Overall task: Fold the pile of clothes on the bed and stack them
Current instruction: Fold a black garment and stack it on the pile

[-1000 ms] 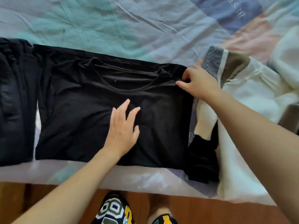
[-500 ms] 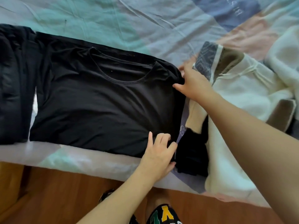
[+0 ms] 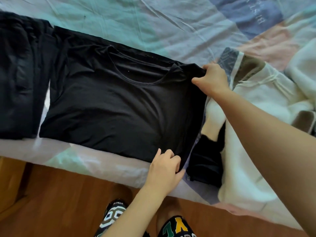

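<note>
— Where in the job?

— Midway, by the look of it. Black shirt spread flat on the bed, collar away from the edge, sides seemingly already turned in. Not yet folded down to stack size.

— And the hands?

— Both closed on the shirt's right edge. Right hand pinching the far corner near the shoulder, thumb on top, fingers curled under. Left hand gripping the near corner at the hem, fingers curled over the cloth, corner lifted a little off the bed.

— Next move, then?

— Probably carrying that edge across toward the left, folding the shirt in half. Thin, slippery-looking fabric; likely to wrinkle or slide unless both corners travel together.

— Anything finished?

— Dark garment lying flat just left of the shirt, touching it; looks folded, though hard to say how neatly.

— And left to do?

— Plenty. Pile of white and patterned cloth heaped on the right, unfolded, with a small black piece at its near edge. No real stack built yet.
</note>
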